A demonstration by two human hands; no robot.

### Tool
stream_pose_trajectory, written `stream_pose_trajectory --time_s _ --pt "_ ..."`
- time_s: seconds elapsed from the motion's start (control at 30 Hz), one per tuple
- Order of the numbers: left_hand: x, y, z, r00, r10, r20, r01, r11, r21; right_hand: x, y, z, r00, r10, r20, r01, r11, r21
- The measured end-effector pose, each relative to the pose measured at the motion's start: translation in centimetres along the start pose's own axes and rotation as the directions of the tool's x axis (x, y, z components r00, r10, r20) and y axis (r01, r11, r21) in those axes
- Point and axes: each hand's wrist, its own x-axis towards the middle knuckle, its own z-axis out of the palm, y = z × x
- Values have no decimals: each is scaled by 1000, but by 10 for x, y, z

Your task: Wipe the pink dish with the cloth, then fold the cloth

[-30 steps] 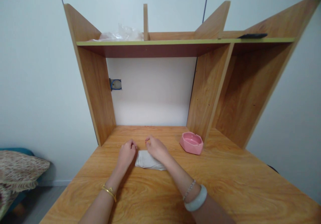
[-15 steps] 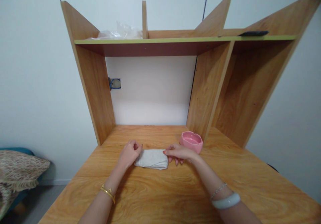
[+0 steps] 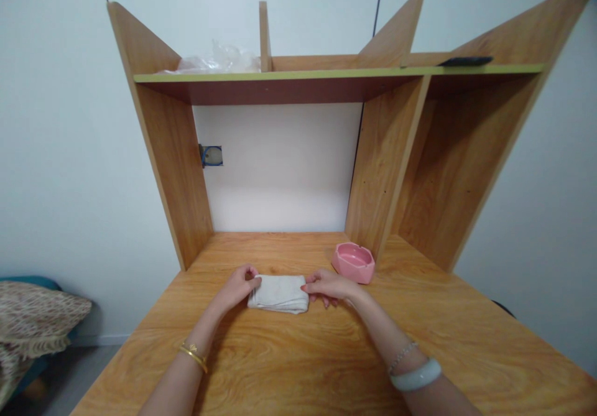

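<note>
A small folded white cloth [image 3: 278,293] lies flat on the wooden desk [image 3: 298,354], a little in front of the shelf opening. My left hand [image 3: 237,286] is at its left end, fingers curled and pinching that edge. At the right end my right hand [image 3: 330,286] has its fingertips bent down on the cloth's edge. Both forearms reach in from the bottom of the view, each with a bracelet at the wrist.
A pink ashtray-like dish [image 3: 353,262] stands just right of my right hand, by the shelf's upright panel [image 3: 380,173]. The hutch shelf [image 3: 336,75] carries a crumpled clear plastic bag [image 3: 214,63] and a dark flat object [image 3: 466,61]. A patterned fabric [image 3: 37,316] lies at far left.
My right hand moved from the cloth's middle to its right end, uncovering the folded cloth. My left hand stayed at the left end.
</note>
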Motion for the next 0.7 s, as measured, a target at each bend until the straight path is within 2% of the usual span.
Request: stream_pose_trajectory --time_s 0.23,0.37,0.57,0.7 --pt "1 -5 5 999 13 -39 -11 998 55 7 -6 13 993 25 -114 -36 995 -95" --pt "1 -4 7 995 48 -87 -38 993 115 5 -2 9 988 34 -153 -53 991 -124" --pt "-2 3 6 994 5 -112 35 934 356 -26 20 -28 979 109 -170 -136 978 -157" --pt "-4 7 7 996 -23 -85 57 906 420 -54 40 -58 968 157 -194 -191 966 -175"
